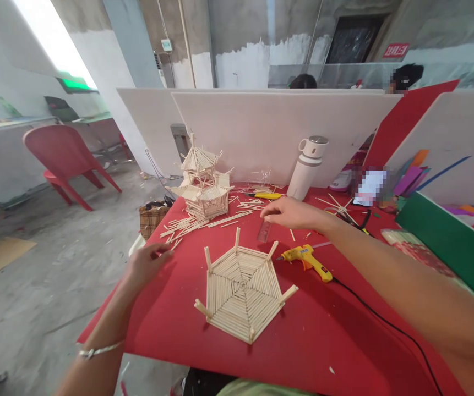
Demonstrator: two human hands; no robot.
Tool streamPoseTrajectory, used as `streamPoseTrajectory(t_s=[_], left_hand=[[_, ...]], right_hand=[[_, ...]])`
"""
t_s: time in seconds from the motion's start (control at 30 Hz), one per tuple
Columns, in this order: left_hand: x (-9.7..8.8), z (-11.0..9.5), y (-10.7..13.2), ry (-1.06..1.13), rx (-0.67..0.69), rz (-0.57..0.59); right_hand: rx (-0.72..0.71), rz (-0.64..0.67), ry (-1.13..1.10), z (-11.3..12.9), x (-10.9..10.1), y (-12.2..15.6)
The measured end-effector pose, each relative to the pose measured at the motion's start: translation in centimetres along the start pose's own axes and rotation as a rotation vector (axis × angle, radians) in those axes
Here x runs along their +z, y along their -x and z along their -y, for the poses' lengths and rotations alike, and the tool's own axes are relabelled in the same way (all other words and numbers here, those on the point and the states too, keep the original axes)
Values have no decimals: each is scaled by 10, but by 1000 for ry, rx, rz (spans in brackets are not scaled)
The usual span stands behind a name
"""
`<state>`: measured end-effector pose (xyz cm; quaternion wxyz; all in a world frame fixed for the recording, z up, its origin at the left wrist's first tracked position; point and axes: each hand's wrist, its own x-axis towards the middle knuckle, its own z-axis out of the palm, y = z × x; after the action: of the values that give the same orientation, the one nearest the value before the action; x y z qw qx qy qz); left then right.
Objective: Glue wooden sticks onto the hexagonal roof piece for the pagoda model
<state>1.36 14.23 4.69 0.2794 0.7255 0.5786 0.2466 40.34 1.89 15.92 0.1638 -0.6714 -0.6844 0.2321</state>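
My left hand [148,267] hovers at the table's left edge, fingers curled together beside loose wooden sticks [189,224]; what they pinch, if anything, is too small to make out. With its fingers bent down, my right hand [288,213] is closed at the upper end of a short clear ruler [263,231]. Between my forearms lies a flat six-sided panel of thin sticks [240,291], with short stick posts standing out at its corners. A yellow hot glue gun [309,261] rests on its side just right of the panel, its nozzle pointing toward it.
A stick-built pagoda model [203,184] stands at the back left. Behind are a yellow utility knife [266,195], a white thermos [308,168], black-handled pliers [356,221] and a phone [371,187]. A green box [447,247] borders the right. The glue gun's black cord [385,319] crosses the red tabletop.
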Motion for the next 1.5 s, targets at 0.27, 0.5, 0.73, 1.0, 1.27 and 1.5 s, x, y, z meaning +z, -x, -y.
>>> streamPoseTrajectory(t_s=[0.27, 0.5, 0.73, 1.0, 1.27, 1.5], left_hand=[[9, -1, 107, 753, -401, 330], [26, -22, 160, 952, -465, 368], [42, -36, 177, 944, -389, 202], [42, -53, 135, 1192, -482, -82], [59, -47, 148, 1301, -526, -353], [63, -52, 156, 1405, -566, -263]], right_hand=[[265, -105, -475, -33, 65, 119], [420, -111, -867, -29, 153, 151], [389, -144, -984, -1, 185, 163], [357, -114, -972, -9, 194, 157], [319, -258, -772, -32, 198, 104], [305, -213, -756, -31, 208, 116]])
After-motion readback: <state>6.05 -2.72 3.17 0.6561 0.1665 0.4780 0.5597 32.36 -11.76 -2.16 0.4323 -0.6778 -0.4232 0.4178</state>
